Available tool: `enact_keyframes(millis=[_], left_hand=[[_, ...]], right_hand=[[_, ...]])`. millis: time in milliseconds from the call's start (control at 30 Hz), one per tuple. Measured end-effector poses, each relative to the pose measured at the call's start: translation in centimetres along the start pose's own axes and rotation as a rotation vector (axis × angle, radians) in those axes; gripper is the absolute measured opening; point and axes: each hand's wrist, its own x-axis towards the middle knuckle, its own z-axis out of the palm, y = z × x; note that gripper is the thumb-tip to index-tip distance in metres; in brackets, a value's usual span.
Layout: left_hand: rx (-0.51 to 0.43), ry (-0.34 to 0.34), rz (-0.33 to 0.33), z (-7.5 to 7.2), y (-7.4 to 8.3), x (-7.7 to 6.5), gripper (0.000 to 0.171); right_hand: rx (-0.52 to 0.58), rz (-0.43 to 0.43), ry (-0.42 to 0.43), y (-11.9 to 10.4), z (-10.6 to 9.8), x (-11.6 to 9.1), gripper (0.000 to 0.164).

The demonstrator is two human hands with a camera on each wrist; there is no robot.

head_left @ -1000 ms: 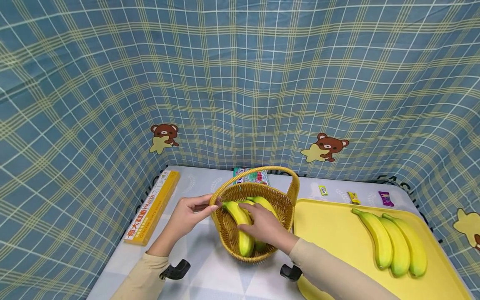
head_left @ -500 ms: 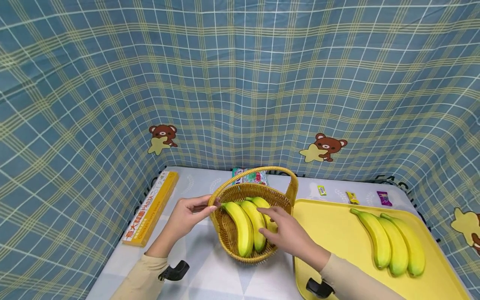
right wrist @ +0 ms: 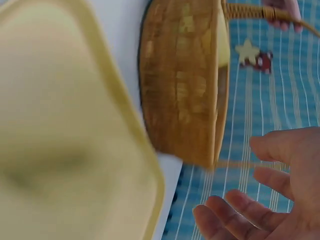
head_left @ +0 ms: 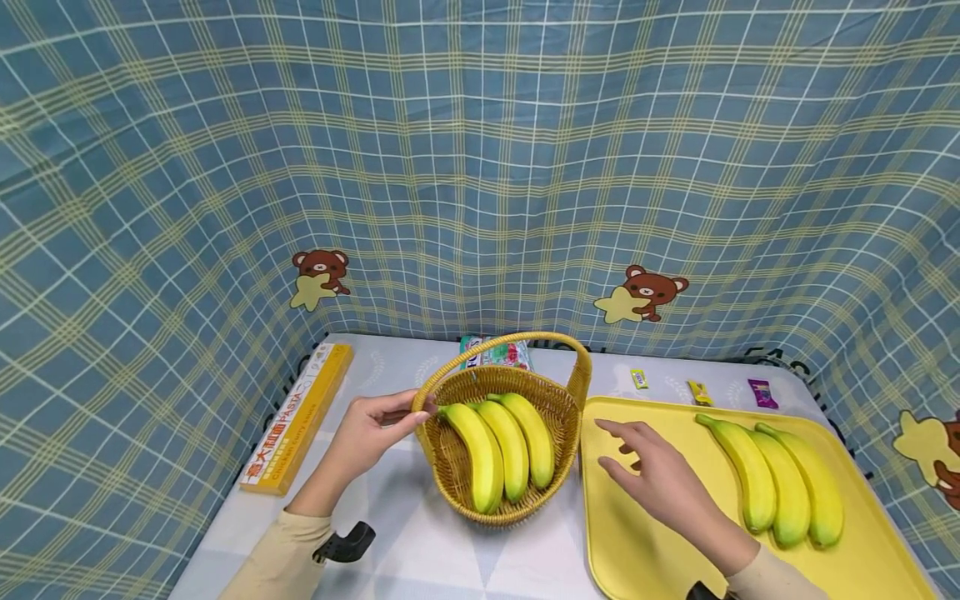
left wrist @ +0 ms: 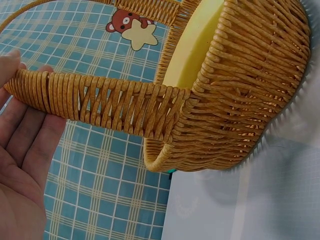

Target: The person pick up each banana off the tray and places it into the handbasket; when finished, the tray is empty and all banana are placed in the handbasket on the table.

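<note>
A brown wicker basket (head_left: 442,475) stands on the table with its arched handle (head_left: 510,337) upright. Inside it, three bananas (head_left: 510,450) lie side by side. My left hand (head_left: 378,429) pinches the left side of the handle; in the left wrist view, thumb and fingers (left wrist: 37,142) take the woven strip from both sides. Over the left part of the yellow tray (head_left: 630,533), my right hand (head_left: 660,475) hovers with loosely bent fingers and holds nothing. Three more bananas (head_left: 783,483) lie together on the tray's right half.
On the left of the table lies a yellow pasta box (head_left: 300,421). Behind the basket is a colourful packet (head_left: 495,354), partly hidden. Small wrapped sweets, one green (head_left: 639,378), one yellow (head_left: 700,392) and one purple (head_left: 762,393), lie behind the tray. A plaid curtain (head_left: 480,167) surrounds the table.
My right hand has left the bananas in the basket and moved right, over the tray. The left hand stays on the handle. All three bananas in the basket now show fully.
</note>
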Motion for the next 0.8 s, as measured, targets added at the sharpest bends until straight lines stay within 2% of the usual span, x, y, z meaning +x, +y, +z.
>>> enact_keyframes(millis=[167,400,800], left_hand=[[0.009,-0.004,0.006,0.0,0.1,0.0,0.03],[0.011,-0.002,-0.001,-0.1,0.1,0.0,0.029],[-0.008,-0.007,0.017,-0.1,0.0,0.0,0.033]], right_hand=[[-0.033,0.053,0.04,2.9,-1.7,-1.1,0.049],[-0.034,0.14,0.036,7.7,-3.8,-2.5,0.054],[-0.223,0.243,0.048,15.8,-5.4,-3.5,0.054]])
